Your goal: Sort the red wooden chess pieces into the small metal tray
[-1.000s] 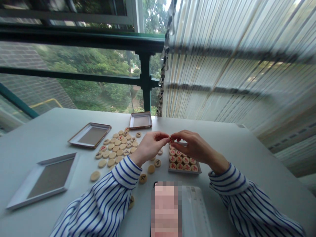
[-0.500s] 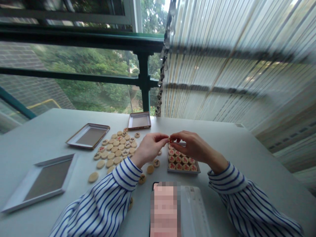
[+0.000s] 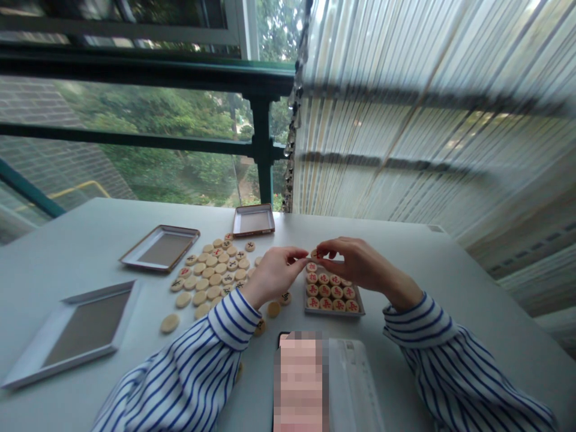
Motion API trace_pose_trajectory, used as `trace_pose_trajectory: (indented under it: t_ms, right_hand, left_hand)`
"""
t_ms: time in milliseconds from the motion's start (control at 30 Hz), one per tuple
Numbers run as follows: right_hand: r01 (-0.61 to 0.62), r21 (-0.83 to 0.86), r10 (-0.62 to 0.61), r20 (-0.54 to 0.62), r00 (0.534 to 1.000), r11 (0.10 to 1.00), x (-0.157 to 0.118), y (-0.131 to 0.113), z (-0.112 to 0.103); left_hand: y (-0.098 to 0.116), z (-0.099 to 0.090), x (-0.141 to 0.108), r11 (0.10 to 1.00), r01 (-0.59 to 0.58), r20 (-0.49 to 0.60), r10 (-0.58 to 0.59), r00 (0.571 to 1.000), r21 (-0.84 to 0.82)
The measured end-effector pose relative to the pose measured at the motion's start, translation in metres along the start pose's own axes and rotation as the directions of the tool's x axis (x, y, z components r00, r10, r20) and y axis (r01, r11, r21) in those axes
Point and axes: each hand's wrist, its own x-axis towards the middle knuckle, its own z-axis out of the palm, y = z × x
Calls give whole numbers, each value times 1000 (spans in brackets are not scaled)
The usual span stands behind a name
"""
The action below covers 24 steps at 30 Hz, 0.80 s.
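Observation:
Between the thumb and fingers of my right hand [image 3: 360,264] is a round wooden piece [image 3: 317,254] with a dark mark, above the far edge of a small box [image 3: 335,313]. Rows of pieces with red characters [image 3: 324,291] fill the near part of this box; my right hand hides some of its far part. My left hand [image 3: 276,270] is beside the box's far left corner, thumb and forefinger close together near the held piece; whether they hold anything is too small to tell. Many loose wooden pieces [image 3: 208,272], some face down, lie left of my left hand.
Two shallow brown-edged trays, one left [image 3: 167,267] and one at the back [image 3: 254,233], lie on the white table [image 3: 450,288]. A larger grey tray [image 3: 81,362] is at the near left. A phone and a clear plastic case [image 3: 355,384] lie in front.
My right hand has moved slightly right with a piece in its fingers, apart from my left fingertips. My left hand has shifted slightly, and more of the box's pieces show.

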Motion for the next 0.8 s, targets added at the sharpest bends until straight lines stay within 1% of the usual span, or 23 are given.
trace_pose_trajectory:
  t_ms: [100, 200, 367, 500, 600, 800]
  right_hand:
    - [-25, -43, 27, 51, 998, 999, -1, 4, -3]
    - [-41, -78, 50, 111, 993, 996, -1, 7, -6]
    - [-66, -156, 91, 161, 983, 986, -3, 11, -4]
    - [-65, -187, 101, 191, 976, 980, -3, 15, -1]
    - [-60, -186, 99, 207, 973, 981, -3, 16, 0]
    - [-87, -218, 140, 244, 960, 972, -3, 17, 2]
  left_hand:
    - [0, 1, -3, 979, -46, 26, 42, 999, 200]
    - [0, 3, -5, 951, -80, 67, 63, 996, 298]
    - [-5, 5, -6, 919, -161, 130, 122, 984, 361]
    - [-9, 8, -5, 900, -203, 177, 144, 974, 386]
    - [-10, 9, -6, 889, -215, 206, 140, 968, 405]
    - [-5, 8, -9, 873, -213, 235, 117, 965, 438]
